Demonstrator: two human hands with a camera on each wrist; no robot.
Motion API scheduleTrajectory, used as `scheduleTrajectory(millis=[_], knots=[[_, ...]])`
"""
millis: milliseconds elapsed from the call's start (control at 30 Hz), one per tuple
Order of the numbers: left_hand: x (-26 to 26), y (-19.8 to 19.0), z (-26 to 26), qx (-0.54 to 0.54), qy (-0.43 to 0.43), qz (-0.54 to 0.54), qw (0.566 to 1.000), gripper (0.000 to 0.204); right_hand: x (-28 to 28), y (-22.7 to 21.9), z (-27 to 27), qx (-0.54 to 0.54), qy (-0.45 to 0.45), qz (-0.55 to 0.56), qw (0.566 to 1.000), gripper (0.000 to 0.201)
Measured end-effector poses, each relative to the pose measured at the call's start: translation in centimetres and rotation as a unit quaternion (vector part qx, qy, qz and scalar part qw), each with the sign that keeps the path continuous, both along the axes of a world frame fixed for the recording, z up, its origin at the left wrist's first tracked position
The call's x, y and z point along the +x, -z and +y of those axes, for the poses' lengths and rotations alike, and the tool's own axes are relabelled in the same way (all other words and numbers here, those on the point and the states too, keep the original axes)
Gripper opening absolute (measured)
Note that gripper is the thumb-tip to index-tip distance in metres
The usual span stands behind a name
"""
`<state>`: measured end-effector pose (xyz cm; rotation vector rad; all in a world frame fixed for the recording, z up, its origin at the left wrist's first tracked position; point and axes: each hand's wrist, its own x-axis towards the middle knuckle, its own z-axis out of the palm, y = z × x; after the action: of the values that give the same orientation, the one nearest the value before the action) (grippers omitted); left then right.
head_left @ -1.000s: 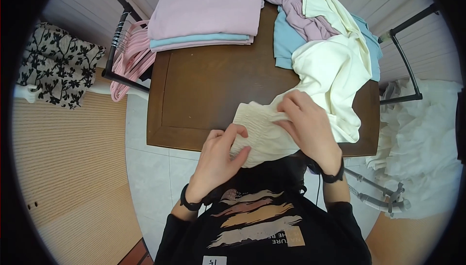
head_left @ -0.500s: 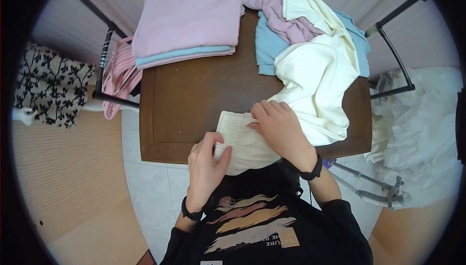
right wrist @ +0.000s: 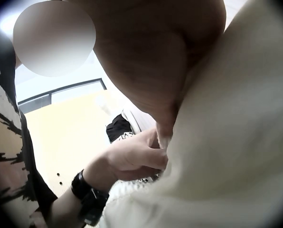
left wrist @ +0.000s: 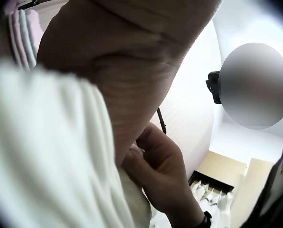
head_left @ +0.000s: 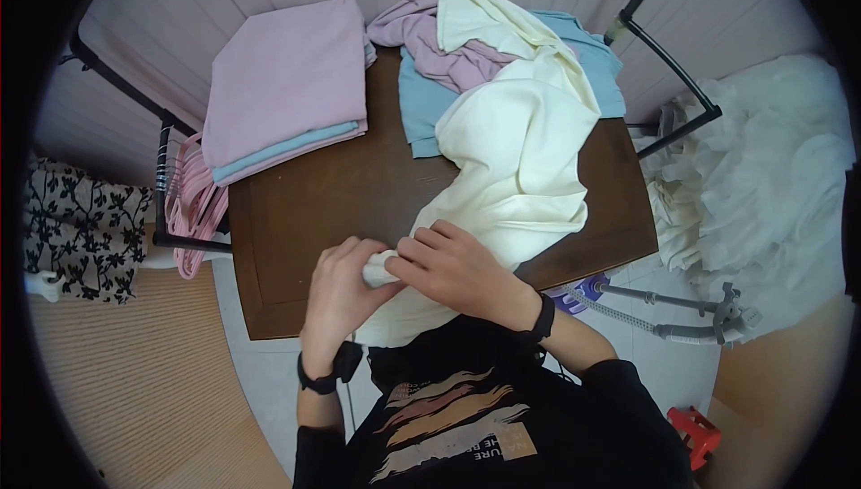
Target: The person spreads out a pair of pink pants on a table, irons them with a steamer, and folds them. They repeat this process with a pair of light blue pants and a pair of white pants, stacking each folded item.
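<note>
A cream-white garment (head_left: 516, 139) lies stretched from the back of the table down to its front edge, where its gathered end hangs toward the person. At that end the left hand (head_left: 345, 287) grips the bunched fabric between thumb and fingers. Right beside it, the right hand (head_left: 457, 274) pinches the same bunched part, the fingertips of both hands nearly meeting. In the left wrist view the pale cloth (left wrist: 51, 152) fills the lower left, and the right hand (left wrist: 163, 171) shows beyond. The right wrist view has the left hand (right wrist: 132, 156) beside the cloth (right wrist: 227, 133).
Folded pink and blue clothes (head_left: 291, 86) are stacked at the table's back left. Crumpled purple cloth (head_left: 448, 50) and blue cloth (head_left: 417, 103) lie under the cream garment. Pink hangers (head_left: 197, 202) hang left; white ruffled fabric (head_left: 762, 175) hangs right. A red stool (head_left: 695, 435) stands lower right.
The hands have come together, and the cuff-like gathered end, spread flat before, is now bunched between them. The head view has shifted, so the table and clothes appear lower and further left.
</note>
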<state>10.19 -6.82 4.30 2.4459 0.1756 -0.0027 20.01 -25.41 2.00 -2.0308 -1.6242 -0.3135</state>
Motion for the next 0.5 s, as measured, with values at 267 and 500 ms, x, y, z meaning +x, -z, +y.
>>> scheduleTrajectory(millis=[267, 500], knots=[[-8.7, -7.0, 4.2, 0.063, -0.023, -0.079, 0.995, 0.031, 3.2, -1.0, -3.9, -0.088, 0.031, 0.042, 0.995, 0.045], [-15.0, -9.4, 6.9, 0.152, -0.124, -0.161, 0.967, 0.032, 5.0, 0.0, -3.1, -0.040, 0.071, -0.010, 0.997, 0.024]])
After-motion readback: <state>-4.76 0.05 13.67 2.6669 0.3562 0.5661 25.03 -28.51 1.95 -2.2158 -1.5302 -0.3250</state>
